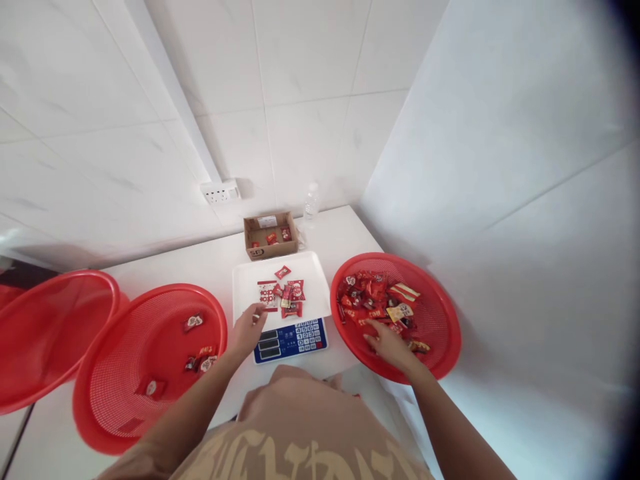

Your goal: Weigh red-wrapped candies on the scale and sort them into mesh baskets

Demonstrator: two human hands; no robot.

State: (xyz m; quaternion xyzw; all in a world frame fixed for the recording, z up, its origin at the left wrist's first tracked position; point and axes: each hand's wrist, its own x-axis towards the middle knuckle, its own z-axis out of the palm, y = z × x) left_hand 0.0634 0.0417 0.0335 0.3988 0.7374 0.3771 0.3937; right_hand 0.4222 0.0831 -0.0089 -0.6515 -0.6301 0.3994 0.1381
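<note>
My left hand (249, 329) is at the near left edge of the scale's white tray (247, 272), its fingers loosely apart beside a red-and-white packet (267, 296). Several small red-wrapped sweets (292, 309) lie in a group on that tray, and one sweet (283, 272) sits apart behind them. The scale's blue keypad panel (291, 340) faces me. Over on the right, my right hand (389, 344) reaches into a red basket (444, 313), fingers spread at the edge of a pile of wrapped sweets (367, 293). I see nothing held in either hand.
A small cardboard box (270, 250) with a few sweets stands behind the scale, next to a clear bottle (311, 203). On the left is a red basket (150, 307) holding several sweets, with another red basket (55, 333) beyond. A wall socket (221, 192) is above the table.
</note>
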